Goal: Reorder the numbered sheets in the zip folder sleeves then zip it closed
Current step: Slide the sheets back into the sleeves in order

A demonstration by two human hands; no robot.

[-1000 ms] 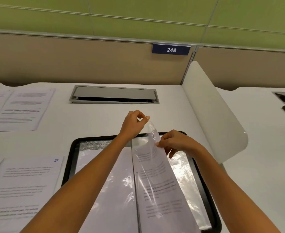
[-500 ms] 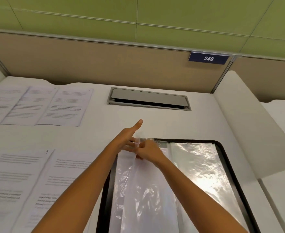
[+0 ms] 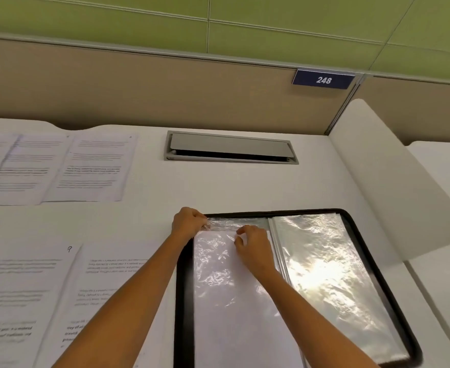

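A black zip folder [image 3: 184, 301] lies open on the white desk. Its left side shows a clear sleeve [image 3: 226, 301] with a white sheet inside, blank side up. The right side shows an empty shiny sleeve [image 3: 324, 274]. My left hand [image 3: 188, 221] pinches the top left corner of the left sleeve at the folder's upper edge. My right hand [image 3: 253, 241] rests curled on the sleeve's top, fingertips at the sheet's upper edge. A printed sheet marked 9 [image 3: 24, 288] and another sheet [image 3: 107, 282] lie left of the folder.
More printed sheets [image 3: 59, 168] lie in a row at the back left. A grey cable hatch [image 3: 231, 147] sits in the desk behind the folder. A white curved divider [image 3: 393, 181] stands at the right. A beige partition with a 248 sign [image 3: 323, 80] closes the back.
The raised sleeve has been turned over to the left and now lies flat. Both hands came down to its top edge. The view has shifted left.
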